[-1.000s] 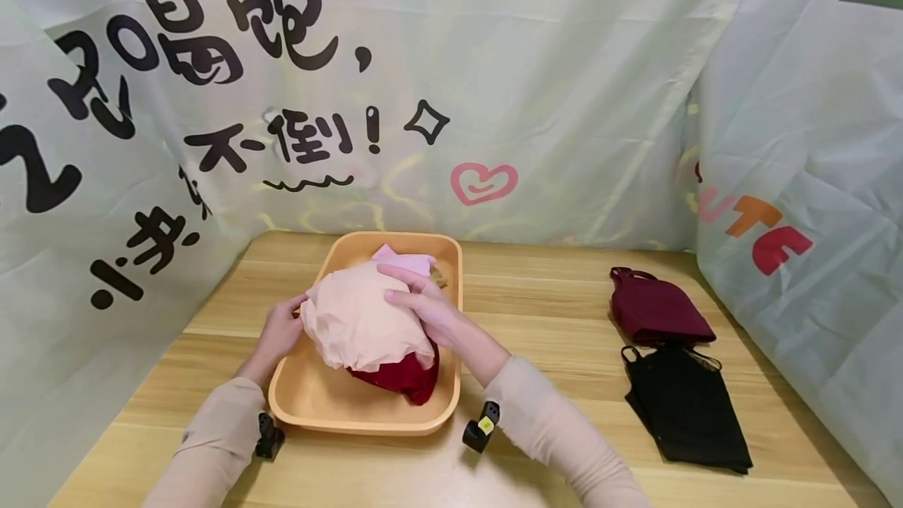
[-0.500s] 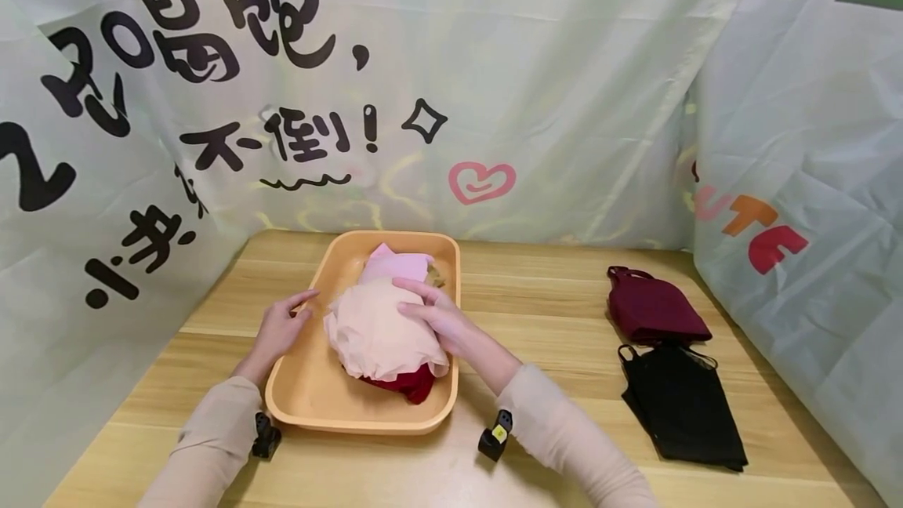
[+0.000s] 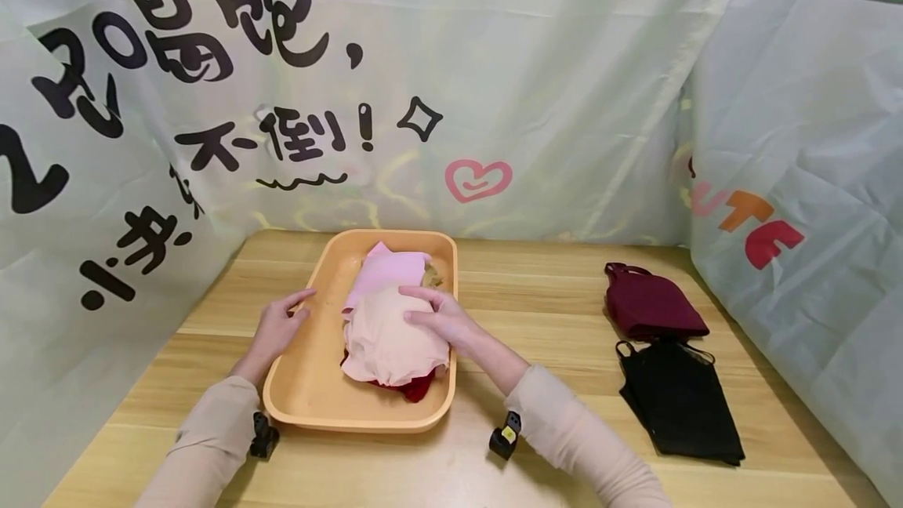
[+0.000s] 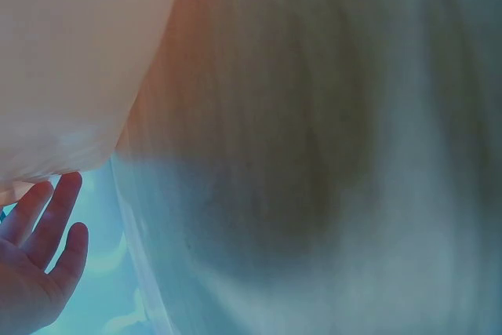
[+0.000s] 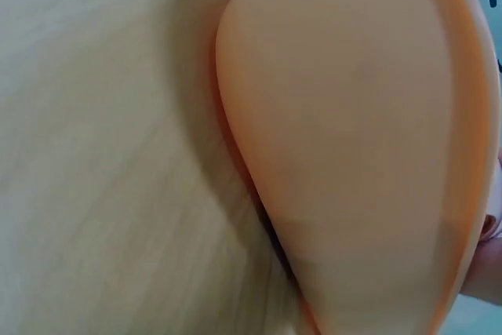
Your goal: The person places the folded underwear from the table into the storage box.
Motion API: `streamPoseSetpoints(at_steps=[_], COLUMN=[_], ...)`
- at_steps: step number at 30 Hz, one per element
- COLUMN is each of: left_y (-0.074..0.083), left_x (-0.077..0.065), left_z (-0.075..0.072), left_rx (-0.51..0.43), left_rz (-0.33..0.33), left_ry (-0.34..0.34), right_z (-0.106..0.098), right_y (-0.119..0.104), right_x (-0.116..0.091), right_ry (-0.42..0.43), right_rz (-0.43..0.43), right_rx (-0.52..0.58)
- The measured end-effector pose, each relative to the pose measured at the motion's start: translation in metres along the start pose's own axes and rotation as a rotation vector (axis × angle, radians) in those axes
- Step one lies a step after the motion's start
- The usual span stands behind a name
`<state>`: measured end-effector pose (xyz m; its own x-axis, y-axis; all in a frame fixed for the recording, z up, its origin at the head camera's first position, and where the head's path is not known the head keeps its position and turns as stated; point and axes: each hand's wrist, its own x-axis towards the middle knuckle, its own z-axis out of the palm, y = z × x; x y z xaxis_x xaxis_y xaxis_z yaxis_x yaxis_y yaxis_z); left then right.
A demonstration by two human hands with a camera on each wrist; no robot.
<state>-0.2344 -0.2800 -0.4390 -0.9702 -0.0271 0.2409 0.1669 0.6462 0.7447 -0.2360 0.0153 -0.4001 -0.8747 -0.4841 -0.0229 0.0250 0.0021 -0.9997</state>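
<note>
A pale peach bundled cloth (image 3: 391, 343) lies in the right half of an orange tray (image 3: 310, 367). My right hand (image 3: 447, 320) rests on its upper right side, fingers and thumb extended over the fabric. Under the bundle's near edge a dark red cloth (image 3: 421, 389) peeks out. Behind it lies a lilac cloth (image 3: 388, 269), with a bit of olive-brown fabric (image 3: 433, 276) beside that. At the tray's left rim is my left hand (image 3: 277, 328), fingers loosely extended and holding nothing. The tray wall (image 5: 353, 115) covers most of the right hand in the right wrist view.
On the wooden table (image 3: 536, 296) to the right lie a folded maroon garment (image 3: 656, 304) and, nearer, a folded black strappy top (image 3: 684, 406). Printed fabric curtains (image 3: 564, 100) close off the back and both sides.
The peach bundle has shifted right and nearer inside the tray with my right hand on it, exposing more of the lilac cloth. My left hand has let go of the bundle's left edge.
</note>
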Motion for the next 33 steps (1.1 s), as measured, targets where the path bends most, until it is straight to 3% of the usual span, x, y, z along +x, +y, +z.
streamPoseSetpoints(at_steps=[3,9,12,17,25,33], left_y=[-0.001,0.000,0.001,0.003,0.003,0.002], left_x=[0.000,0.001,0.001,-0.001,-0.001,-0.002], left_z=[0.000,0.000,0.000,-0.001,0.000,0.001], left_rx=[-0.001,-0.017,-0.018,-0.015,-0.034,-0.039], left_rz=[0.001,-0.001,-0.006,-0.009,0.026,0.029], left_ry=[-0.001,0.003,0.000,-0.007,0.004,0.010], right_z=[-0.001,0.002,0.002,0.001,-0.001,-0.005], right_y=[-0.002,-0.010,-0.011,-0.009,-0.006,-0.006], right_x=[-0.001,-0.008,-0.011,-0.016,-0.018,-0.023], right_ry=[0.028,0.079,0.114,0.154,0.140,0.071], right_rz=[-0.044,-0.133,-0.142,-0.086,-0.043,-0.060], right_rx=[-0.203,-0.746,-0.895,-0.990,-1.088,-1.015])
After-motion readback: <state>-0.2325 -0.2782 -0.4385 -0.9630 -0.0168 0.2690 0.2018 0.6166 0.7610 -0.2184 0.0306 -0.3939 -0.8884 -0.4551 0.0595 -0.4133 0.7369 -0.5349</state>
